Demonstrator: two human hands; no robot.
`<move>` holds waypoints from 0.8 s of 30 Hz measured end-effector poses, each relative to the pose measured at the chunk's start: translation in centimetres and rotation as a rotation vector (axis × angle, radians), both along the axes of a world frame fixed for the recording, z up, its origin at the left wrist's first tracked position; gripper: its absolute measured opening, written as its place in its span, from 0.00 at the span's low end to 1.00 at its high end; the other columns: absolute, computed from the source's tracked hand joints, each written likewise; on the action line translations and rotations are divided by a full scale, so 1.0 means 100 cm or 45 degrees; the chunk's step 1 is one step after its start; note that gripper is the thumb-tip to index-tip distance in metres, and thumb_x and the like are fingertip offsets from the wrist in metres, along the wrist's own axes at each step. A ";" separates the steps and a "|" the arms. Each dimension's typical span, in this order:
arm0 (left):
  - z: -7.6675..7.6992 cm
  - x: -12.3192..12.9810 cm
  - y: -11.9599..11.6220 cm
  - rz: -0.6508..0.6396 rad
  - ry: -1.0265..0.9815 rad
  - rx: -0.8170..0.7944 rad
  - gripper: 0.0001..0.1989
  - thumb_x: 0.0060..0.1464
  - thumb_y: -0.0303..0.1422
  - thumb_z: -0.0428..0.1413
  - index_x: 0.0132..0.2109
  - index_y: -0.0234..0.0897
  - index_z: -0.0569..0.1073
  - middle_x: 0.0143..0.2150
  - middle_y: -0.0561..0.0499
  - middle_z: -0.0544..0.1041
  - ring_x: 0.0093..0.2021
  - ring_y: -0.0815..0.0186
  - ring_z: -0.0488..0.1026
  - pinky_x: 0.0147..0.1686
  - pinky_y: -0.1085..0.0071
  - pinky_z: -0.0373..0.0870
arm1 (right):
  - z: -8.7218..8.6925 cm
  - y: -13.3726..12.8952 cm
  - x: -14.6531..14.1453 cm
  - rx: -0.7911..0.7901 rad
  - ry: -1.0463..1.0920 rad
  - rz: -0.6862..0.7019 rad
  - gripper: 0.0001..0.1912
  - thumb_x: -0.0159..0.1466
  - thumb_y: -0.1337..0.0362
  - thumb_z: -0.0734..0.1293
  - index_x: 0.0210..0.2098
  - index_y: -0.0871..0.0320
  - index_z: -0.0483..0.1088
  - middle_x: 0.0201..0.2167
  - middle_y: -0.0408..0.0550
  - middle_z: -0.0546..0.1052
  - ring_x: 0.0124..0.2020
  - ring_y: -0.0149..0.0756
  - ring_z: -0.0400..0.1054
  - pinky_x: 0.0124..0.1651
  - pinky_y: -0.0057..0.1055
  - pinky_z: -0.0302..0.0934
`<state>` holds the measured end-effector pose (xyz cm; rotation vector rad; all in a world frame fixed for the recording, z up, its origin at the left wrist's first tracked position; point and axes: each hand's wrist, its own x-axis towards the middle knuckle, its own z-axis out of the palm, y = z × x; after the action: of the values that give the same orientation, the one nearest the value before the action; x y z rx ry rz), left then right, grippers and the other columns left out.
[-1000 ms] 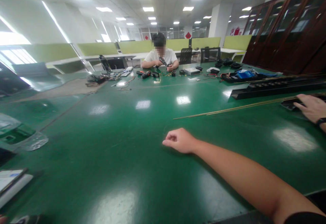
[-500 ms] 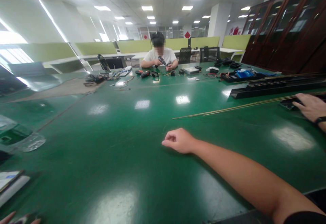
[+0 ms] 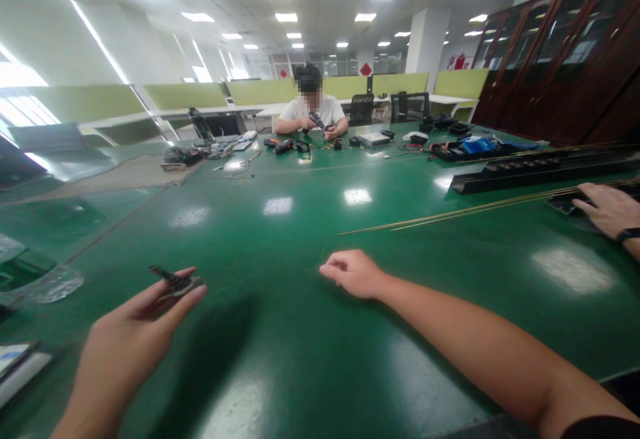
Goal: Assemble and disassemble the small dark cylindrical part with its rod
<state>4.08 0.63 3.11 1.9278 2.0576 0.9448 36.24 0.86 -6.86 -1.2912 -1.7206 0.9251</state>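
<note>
Above the green tabletop [image 3: 280,259], at the left, my left hand [image 3: 140,326] grips a small dark metal part [image 3: 175,282] between thumb and fingers. A thin stub of the part points up and to the left. My right hand [image 3: 356,274] rests on the table near the middle with its fingers curled in, and whether anything is inside them is hidden. Beyond my right hand lie thin brass-coloured rods [image 3: 440,217], which it does not touch.
Another person's hand [image 3: 610,209] rests on a black part at the right edge. Black metal channels [image 3: 540,171] lie behind it. Across the table a person [image 3: 311,109] holds a power tool. A clear bottle [image 3: 35,272] and a white-edged object [image 3: 20,369] are at the left.
My left hand has risen from the bottom left corner toward the middle, with the dark metal part now plainly visible in it. My right hand has stayed almost where it was.
</note>
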 end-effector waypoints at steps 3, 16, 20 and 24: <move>-0.001 0.038 0.026 -0.232 -0.224 -0.133 0.26 0.49 0.48 0.61 0.53 0.43 0.75 0.41 0.53 0.82 0.48 0.55 0.77 0.57 0.53 0.69 | 0.000 0.007 0.004 -0.149 0.357 -0.092 0.20 0.69 0.51 0.57 0.37 0.60 0.70 0.18 0.38 0.68 0.17 0.27 0.62 0.23 0.23 0.55; -0.082 0.113 0.059 -0.811 -0.251 -0.021 0.15 0.50 0.38 0.62 0.44 0.39 0.75 0.42 0.48 0.80 0.43 0.58 0.78 0.48 0.60 0.74 | -0.005 0.001 0.000 0.046 -0.061 -0.208 0.12 0.59 0.66 0.67 0.43 0.56 0.72 0.21 0.37 0.71 0.22 0.28 0.64 0.28 0.24 0.55; -0.084 0.114 0.052 -0.938 -0.256 -0.006 0.12 0.53 0.34 0.60 0.45 0.40 0.74 0.45 0.49 0.79 0.45 0.60 0.76 0.50 0.63 0.73 | -0.004 -0.003 -0.002 0.051 -0.168 -0.139 0.12 0.59 0.68 0.67 0.43 0.55 0.72 0.22 0.38 0.73 0.22 0.28 0.64 0.27 0.24 0.53; -0.081 0.118 0.049 -0.993 -0.265 -0.021 0.11 0.52 0.32 0.59 0.45 0.40 0.74 0.45 0.49 0.78 0.45 0.61 0.75 0.50 0.63 0.72 | -0.005 -0.002 -0.002 0.032 -0.170 -0.126 0.12 0.59 0.68 0.67 0.43 0.56 0.72 0.22 0.38 0.73 0.22 0.29 0.64 0.27 0.25 0.53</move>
<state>15.87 5.55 -5.02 2.2148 1.0310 0.8592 36.05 0.65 -7.36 -1.4359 -1.7463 0.7730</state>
